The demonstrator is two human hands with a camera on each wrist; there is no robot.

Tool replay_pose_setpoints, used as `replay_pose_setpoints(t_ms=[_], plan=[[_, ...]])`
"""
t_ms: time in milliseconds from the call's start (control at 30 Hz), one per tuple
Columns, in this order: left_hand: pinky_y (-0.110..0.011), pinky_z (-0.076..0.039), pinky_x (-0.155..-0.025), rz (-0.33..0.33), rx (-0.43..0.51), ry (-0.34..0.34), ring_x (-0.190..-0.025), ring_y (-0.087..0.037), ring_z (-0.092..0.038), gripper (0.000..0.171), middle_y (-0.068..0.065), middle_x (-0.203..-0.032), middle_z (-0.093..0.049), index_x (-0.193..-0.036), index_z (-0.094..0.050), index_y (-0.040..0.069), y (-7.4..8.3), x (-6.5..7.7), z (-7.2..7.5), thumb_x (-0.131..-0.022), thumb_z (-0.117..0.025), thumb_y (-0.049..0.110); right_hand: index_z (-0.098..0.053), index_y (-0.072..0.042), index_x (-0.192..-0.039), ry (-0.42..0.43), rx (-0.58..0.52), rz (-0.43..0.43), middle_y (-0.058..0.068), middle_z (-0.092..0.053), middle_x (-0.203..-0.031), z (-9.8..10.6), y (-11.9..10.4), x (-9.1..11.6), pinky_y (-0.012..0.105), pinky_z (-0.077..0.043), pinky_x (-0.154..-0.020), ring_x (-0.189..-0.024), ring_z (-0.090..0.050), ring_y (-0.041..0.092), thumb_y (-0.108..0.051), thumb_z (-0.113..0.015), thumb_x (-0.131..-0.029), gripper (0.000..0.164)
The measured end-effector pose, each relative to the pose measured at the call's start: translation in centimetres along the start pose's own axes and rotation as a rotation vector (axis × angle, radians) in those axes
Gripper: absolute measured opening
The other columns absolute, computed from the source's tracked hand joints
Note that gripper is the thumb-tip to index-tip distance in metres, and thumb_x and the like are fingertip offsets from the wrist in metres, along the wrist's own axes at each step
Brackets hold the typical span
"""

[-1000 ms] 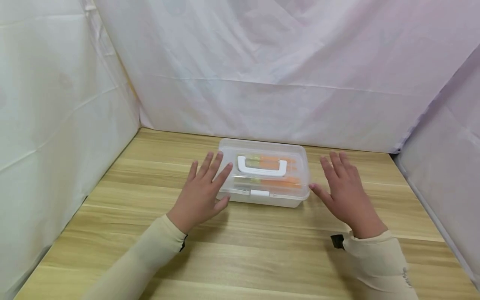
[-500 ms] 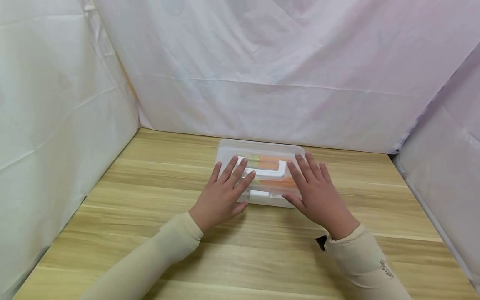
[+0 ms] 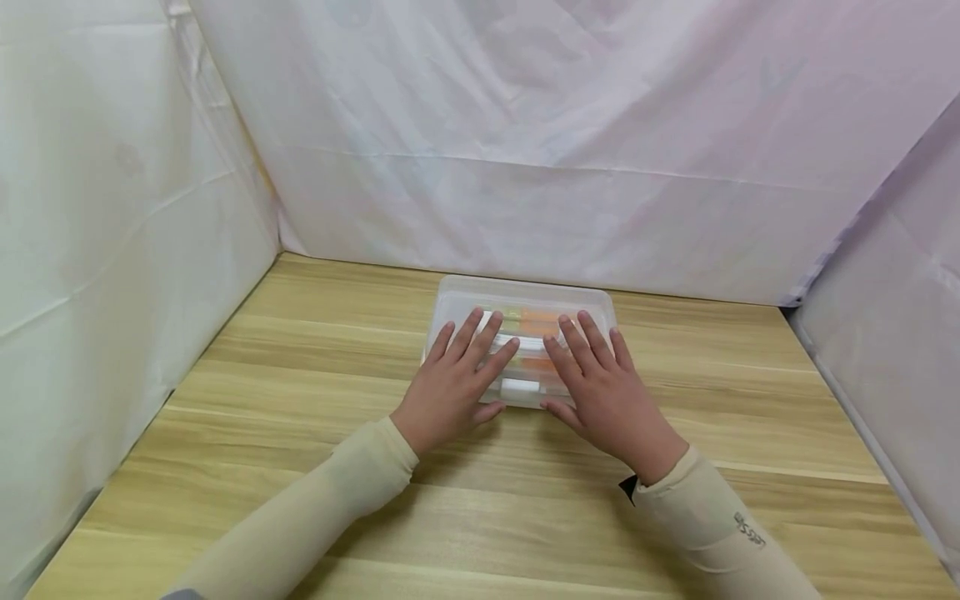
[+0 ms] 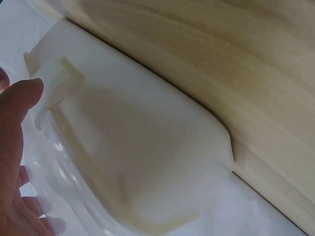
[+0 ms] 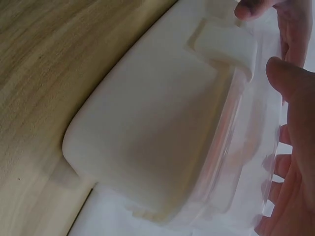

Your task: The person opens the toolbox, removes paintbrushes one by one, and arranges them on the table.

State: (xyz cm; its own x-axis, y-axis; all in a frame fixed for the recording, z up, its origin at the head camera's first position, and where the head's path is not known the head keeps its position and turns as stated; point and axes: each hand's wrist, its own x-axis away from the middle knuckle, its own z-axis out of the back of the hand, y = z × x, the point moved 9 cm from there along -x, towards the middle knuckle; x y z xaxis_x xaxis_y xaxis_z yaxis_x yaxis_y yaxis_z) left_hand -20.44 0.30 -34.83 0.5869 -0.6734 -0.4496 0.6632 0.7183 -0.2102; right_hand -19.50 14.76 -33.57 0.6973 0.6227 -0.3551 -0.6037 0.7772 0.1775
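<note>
just left of centre, the left hand (image 3: 448, 385), fingers spread and grasping nothing, lies over a clear lidded box (image 3: 525, 292) near mid-frame; its white latch (image 3: 520, 386) shows between the hands; right of centre, the right hand (image 3: 606, 396) is likewise spread, released.

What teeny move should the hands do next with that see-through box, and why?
Maybe the right hand should nudge up the white latch with its thumb. The clear box looks shut, with orange things showing through. The left hand is spread over it too, and the thumbs are near the latch, one on each side.
</note>
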Motion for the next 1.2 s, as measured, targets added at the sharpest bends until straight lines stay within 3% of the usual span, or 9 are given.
replay_pose_setpoints(t_ms=[133, 367, 733, 1200], plan=[[-0.057, -0.02, -0.115, 0.001, -0.025, 0.008, -0.15, -0.035, -0.013, 0.093, -0.014, -0.163, -0.022, -0.154, -0.036, 0.018, 0.0, 0.0, -0.3, -0.08, -0.073, 0.059, -0.036, -0.002, -0.151, 0.012, 0.018, 0.008, 0.023, -0.023, -0.16, 0.0, 0.0, -0.1, 0.064, -0.018, -0.112, -0.15, -0.008, 0.038, -0.045, -0.077, -0.083, 0.091], [-0.058, -0.022, -0.114, 0.01, -0.048, 0.023, -0.148, -0.034, -0.021, 0.092, -0.008, -0.16, -0.03, -0.154, -0.035, 0.02, 0.0, -0.1, -0.8, -0.08, -0.073, 0.059, -0.034, -0.004, -0.153, -0.047, 0.021, 0.021, 0.021, -0.021, -0.161, -1.0, 0.0, -0.1, 0.061, -0.016, -0.114, -0.151, -0.005, 0.036, -0.047, -0.071, -0.088, 0.087], [-0.058, -0.032, -0.107, 0.011, -0.126, 0.032, -0.142, -0.039, -0.031, 0.09, -0.009, -0.154, -0.041, -0.149, -0.04, 0.019, 0.2, -0.3, -0.7, -0.077, -0.077, 0.058, -0.032, -0.004, -0.153, -0.081, 0.062, 0.008, 0.021, -0.024, -0.16, -1.9, -0.1, -0.2, 0.059, -0.023, -0.113, -0.15, -0.013, 0.035, -0.054, -0.074, -0.084, 0.096], [-0.06, -0.036, -0.102, 0.028, -0.247, 0.037, -0.136, -0.046, -0.036, 0.09, -0.015, -0.147, -0.044, -0.146, -0.038, 0.019, 0.7, -0.6, -1.1, -0.075, -0.079, 0.056, -0.038, -0.002, -0.149, 0.066, 0.122, 0.023, 0.023, -0.035, -0.154, -1.8, -0.5, -0.3, 0.061, -0.029, -0.108, -0.141, -0.031, 0.04, -0.055, -0.081, -0.075, 0.1]])
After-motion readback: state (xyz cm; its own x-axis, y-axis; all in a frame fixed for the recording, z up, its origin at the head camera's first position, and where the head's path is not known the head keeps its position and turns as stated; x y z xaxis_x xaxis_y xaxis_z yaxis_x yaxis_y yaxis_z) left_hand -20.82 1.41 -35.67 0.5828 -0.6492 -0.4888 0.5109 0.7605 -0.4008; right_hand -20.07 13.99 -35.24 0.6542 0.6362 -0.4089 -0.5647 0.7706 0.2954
